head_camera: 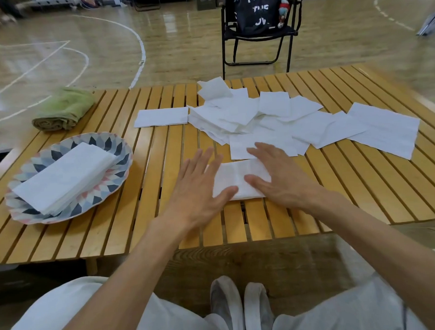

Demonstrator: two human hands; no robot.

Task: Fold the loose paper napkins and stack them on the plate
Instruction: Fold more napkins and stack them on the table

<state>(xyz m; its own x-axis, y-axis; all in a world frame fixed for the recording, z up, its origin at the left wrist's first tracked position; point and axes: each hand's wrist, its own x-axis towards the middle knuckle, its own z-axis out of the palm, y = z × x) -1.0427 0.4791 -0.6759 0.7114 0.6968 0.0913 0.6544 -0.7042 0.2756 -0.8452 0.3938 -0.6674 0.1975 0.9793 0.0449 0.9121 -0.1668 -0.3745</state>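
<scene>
So you're mid-crease on the folded napkin, which sits near the front edge of the table, about the middle of it. Best bet here: keep both palms flat and sweep outward from the center so the fold sets sharp and the edges stay lined up, otherwise it'll sit lumpy on the pile. Don't drag too hard though, this paper looks thin and the slats underneath could snag or tear it. Your left hand is spread wide, fingers splayed, thumb resting on the napkin's left end, gripping nothing. Your right hand is just as open and flat, pressing down on the napkin's right half, not pinching anything either. The plate is over toward the front left corner with a stack of folded napkins already on it, so that's where this one goes next, I'd guess. Plenty of loose napkins scattered toward the back and right side of the table, so you're nowhere near done.
</scene>
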